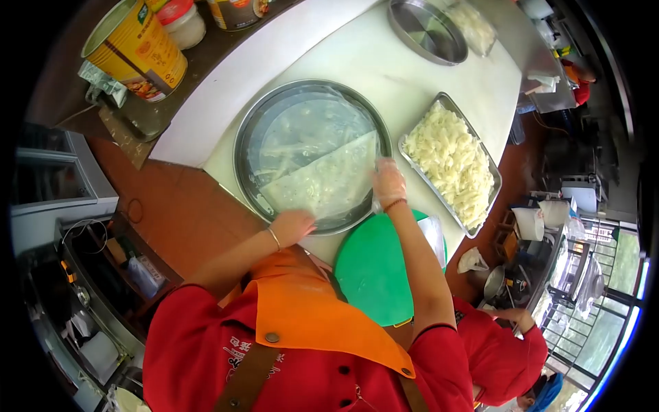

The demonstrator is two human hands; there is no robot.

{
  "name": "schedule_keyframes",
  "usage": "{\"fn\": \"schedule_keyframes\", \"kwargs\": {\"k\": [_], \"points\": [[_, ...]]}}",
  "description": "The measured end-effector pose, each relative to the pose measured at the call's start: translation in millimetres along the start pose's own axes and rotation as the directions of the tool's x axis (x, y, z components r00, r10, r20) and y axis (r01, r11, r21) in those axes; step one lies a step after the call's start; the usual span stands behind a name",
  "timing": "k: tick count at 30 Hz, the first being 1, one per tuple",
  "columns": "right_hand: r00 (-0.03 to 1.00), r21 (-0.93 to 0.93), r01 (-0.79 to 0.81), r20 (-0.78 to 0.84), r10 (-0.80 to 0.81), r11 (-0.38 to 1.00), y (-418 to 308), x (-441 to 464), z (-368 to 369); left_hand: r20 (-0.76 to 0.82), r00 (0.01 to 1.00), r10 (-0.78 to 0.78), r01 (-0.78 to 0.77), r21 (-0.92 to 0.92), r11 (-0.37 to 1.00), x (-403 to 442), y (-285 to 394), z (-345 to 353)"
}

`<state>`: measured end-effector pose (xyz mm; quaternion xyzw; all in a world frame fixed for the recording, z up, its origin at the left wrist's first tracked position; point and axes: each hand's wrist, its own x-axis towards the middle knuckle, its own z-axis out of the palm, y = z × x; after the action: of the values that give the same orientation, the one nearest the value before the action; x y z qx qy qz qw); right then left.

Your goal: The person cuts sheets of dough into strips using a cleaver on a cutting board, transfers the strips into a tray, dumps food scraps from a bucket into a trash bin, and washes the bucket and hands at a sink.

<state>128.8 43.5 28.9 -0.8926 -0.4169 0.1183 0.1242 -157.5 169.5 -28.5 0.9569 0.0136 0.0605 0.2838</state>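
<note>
The white tabletop (343,63) runs from the near edge, in front of the red shirt and orange apron (322,309), out to the far right. At its near left edge sits a large round metal pan (241,130). Inside the pan lie a clear plastic sheet (302,120) and a pale, flat half-round piece (322,175), its straight side slanting across the pan and its curved side toward the person.

A round green board (374,275) is at the near edge, just beside the pan, partly under the right forearm. Toward the right edge, 1 rectangular metal tray (432,191) holds a heap of pale strips (453,161). A smaller round pan (429,34) stands at the far edge, with a clear bag (473,27) of pale food beside it. On a dark shelf (199,62) at the far left are 1 yellow can (147,58) and 1 jar (184,26) with a red lid.

The right hand (389,182), in a clear glove, is at the pan's right rim with its fingers bent down by the plastic; whether they pinch it, I cannot tell. The left hand (294,226) is at the near left rim, fingers curled inward over it; their opening and any hold cannot be made out.
</note>
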Motion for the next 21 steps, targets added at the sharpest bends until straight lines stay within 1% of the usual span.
{"fn": "schedule_keyframes", "kwargs": {"k": [1,3,4,7,9,10,12,13,16,19,21], "points": [[0.991,0.001,0.127,-0.041,-0.127,0.992,6,16,8,-0.065,0.998,-0.016,0.016,-0.011,1.0,1,4,-5],[0.956,-0.106,0.288,-0.018,-0.292,0.952,-12,49,-2,-0.26,0.954,-0.147,0.159,0.028,0.987,14,1,-25],[0.963,-0.146,0.268,0.039,-0.265,0.952,-12,67,3,-0.356,0.912,-0.204,0.232,0.038,0.972,23,-4,-34],[0.962,-0.285,0.238,0.202,-0.185,0.928,-5,111,16,-0.434,0.823,-0.368,0.448,0.095,0.889,37,-24,-47],[0.943,-0.394,0.252,0.304,-0.133,0.884,2,125,19,-0.233,0.819,-0.524,0.547,0.043,0.836,37,-39,-46],[0.932,-0.398,0.262,0.34,-0.124,0.879,0,125,16,-0.121,0.799,-0.589,0.596,0.029,0.802,36,-45,-43],[0.907,-0.406,0.281,0.408,-0.103,0.87,0,124,5,-0.149,0.836,-0.528,0.541,0.062,0.839,34,-49,-41],[0.937,-0.398,0.3,0.295,-0.188,0.867,4,115,7,-0.165,0.854,-0.493,0.509,0.079,0.857,34,-49,-40],[0.933,-0.209,0.282,0.289,-0.216,0.936,18,103,15,-0.19,0.841,-0.506,0.516,0.005,0.857,34,-46,-30],[0.949,-0.109,0.234,0.242,-0.202,0.966,24,67,12,-0.011,0.716,-0.698,0.68,-0.215,0.701,35,-30,-31],[0.962,-0.113,0.218,0.194,-0.194,0.969,15,33,-12,0.043,0.762,-0.647,0.637,-0.233,0.735,32,-31,-33]]}}
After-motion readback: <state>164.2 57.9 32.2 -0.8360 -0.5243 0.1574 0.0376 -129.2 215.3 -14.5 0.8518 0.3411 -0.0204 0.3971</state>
